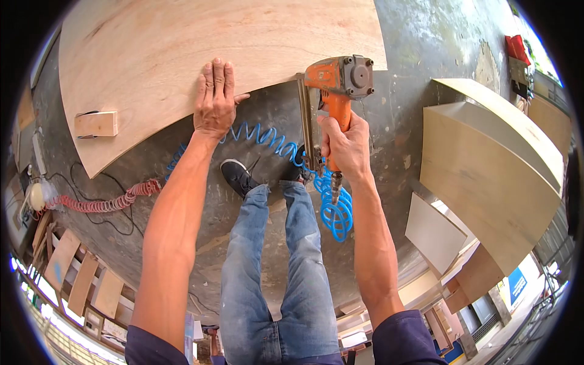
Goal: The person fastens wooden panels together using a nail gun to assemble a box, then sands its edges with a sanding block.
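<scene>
My right hand point(348, 143) is wrapped round the handle of an orange pneumatic nail gun point(331, 79). Its nose reaches the near edge of a large plywood sheet point(152, 55); whether it presses on the wood I cannot tell. Flat on that sheet, close to the same edge, lies my left hand point(215, 100) with its fingers stretched forward. A coiled blue air hose point(336, 213) hangs from the fitting at the base of the gun's handle and runs away behind it to the left.
A small wooden block point(96, 125) sits on the sheet's left part. Red coiled hose point(100, 204) and dark cables lie on the concrete floor at left. Curved plywood panels point(480, 170) stand at right, beside a white board point(432, 231). Boards point(82, 283) lean at lower left.
</scene>
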A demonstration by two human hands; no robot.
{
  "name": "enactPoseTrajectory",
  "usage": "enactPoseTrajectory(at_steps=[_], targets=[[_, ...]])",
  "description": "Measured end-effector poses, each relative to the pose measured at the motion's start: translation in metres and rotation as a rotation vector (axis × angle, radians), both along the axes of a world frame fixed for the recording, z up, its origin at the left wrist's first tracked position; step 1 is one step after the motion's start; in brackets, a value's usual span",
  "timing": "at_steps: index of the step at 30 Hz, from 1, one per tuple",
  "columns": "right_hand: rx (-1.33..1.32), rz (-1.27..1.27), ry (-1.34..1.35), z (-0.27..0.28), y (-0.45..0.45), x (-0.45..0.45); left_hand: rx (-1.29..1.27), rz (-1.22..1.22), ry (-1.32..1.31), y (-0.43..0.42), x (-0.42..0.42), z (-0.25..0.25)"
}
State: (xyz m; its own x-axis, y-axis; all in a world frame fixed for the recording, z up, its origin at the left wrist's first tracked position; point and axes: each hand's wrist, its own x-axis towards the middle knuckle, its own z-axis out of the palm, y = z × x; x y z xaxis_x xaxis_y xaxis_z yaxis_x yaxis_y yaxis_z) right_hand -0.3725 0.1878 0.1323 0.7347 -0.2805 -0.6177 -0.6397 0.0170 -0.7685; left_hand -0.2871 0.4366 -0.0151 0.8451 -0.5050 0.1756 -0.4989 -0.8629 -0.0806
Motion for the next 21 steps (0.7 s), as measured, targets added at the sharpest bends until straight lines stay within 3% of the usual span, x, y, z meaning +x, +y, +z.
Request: enactPoseTrajectory(at_steps=[21], targets=[[-0.133,0.071,-0.005,-0.0013,0.0076,-0.0004,-0.021,-0.007,0.021,0.0002,-0.0004,-0.0044]])
